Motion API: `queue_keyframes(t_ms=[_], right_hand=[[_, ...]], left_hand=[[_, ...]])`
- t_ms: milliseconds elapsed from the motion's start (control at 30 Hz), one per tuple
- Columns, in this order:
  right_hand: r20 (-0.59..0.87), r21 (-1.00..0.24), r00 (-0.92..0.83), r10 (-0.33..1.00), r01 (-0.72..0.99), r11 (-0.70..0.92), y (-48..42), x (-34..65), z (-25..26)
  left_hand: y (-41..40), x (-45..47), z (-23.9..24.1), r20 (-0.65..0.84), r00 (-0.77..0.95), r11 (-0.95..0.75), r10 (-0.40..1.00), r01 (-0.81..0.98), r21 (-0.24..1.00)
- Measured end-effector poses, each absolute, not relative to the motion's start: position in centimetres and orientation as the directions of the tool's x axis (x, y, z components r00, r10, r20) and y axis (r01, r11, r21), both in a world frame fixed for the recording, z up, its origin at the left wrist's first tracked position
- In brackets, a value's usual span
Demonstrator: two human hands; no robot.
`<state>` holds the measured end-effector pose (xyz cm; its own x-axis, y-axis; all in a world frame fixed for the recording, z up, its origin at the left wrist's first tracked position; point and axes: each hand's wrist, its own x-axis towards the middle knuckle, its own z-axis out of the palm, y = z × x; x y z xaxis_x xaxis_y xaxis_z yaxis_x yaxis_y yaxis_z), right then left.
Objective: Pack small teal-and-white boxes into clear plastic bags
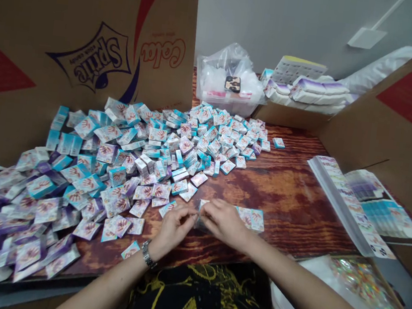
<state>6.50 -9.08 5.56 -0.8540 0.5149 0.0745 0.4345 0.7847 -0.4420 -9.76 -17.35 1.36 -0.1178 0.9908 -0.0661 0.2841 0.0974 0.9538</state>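
In the head view, a row of small printed boxes (257, 220) lies flat near the table's front edge, partly covered by my right hand. Clear plastic film (202, 222) shows at the row's left end. My left hand (178, 225), with a metal watch on its wrist, is closed in a pinch at that film. Closed fingertips of my right hand (224, 222) meet it there from above the boxes. What lies right between the fingertips is mostly hidden. A large heap of similar blue and purple boxes (147, 147) spreads to the left and behind.
Tall cardboard cartons (94, 25) wall off the back left and right. A plastic bag (219, 73) and a carton of flattened boxes (318, 93) stand behind. Printed card strips (353, 207) lie right; below them is a tray of colourful small pieces (369, 290).
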Motion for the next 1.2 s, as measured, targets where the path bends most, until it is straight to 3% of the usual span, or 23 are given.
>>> queue_keyframes(t_ms=[67, 133, 267, 367, 467, 567, 733, 1000, 1200], right_hand=[[0.193, -0.236, -0.879, 0.435, 0.389, 0.890, -10.1, 6.8, 5.4], [0.253, -0.107, -0.903, 0.347, 0.330, 0.938, -11.1, 7.1, 5.2], [0.284, -0.094, -0.915, 0.287, 0.271, 0.958, -12.2, 7.6, 4.8], [0.254, -0.309, -0.901, 0.351, 0.269, 0.912, -12.2, 7.8, 4.8], [0.155, -0.604, -0.838, 0.523, 0.339, 0.721, -11.6, 7.6, 5.2], [0.029, -0.713, -0.803, 0.595, 0.401, 0.575, -11.0, 7.1, 5.6], [-0.069, -0.703, -0.823, 0.563, 0.441, 0.558, -10.8, 6.1, 5.7], [-0.124, -0.564, -0.849, 0.513, 0.486, 0.667, -10.9, 5.8, 5.7], [-0.140, -0.513, -0.877, 0.459, 0.461, 0.724, -10.8, 5.8, 5.3]], left_hand=[[-17.5, -9.7, 1.8, -0.191, -0.110, 0.202, 0.975, 0.093, 0.975], [-17.8, -9.6, 2.2, -0.342, -0.057, 0.328, 0.938, -0.167, 0.930], [-18.4, -9.3, 2.9, -0.492, 0.005, 0.436, 0.871, -0.471, 0.767], [-18.6, -9.2, 3.0, -0.492, 0.014, 0.431, 0.871, -0.503, 0.749], [-18.7, -9.2, 3.0, -0.449, 0.029, 0.404, 0.893, -0.489, 0.773], [-18.8, -9.4, 3.2, -0.425, 0.035, 0.393, 0.904, -0.455, 0.799], [-18.8, -9.7, 3.9, -0.452, 0.050, 0.431, 0.890, -0.411, 0.803], [-18.9, -10.1, 4.2, -0.560, 0.075, 0.510, 0.825, -0.527, 0.680], [-19.1, -10.3, 3.6, -0.515, 0.097, 0.499, 0.852, -0.454, 0.739]])
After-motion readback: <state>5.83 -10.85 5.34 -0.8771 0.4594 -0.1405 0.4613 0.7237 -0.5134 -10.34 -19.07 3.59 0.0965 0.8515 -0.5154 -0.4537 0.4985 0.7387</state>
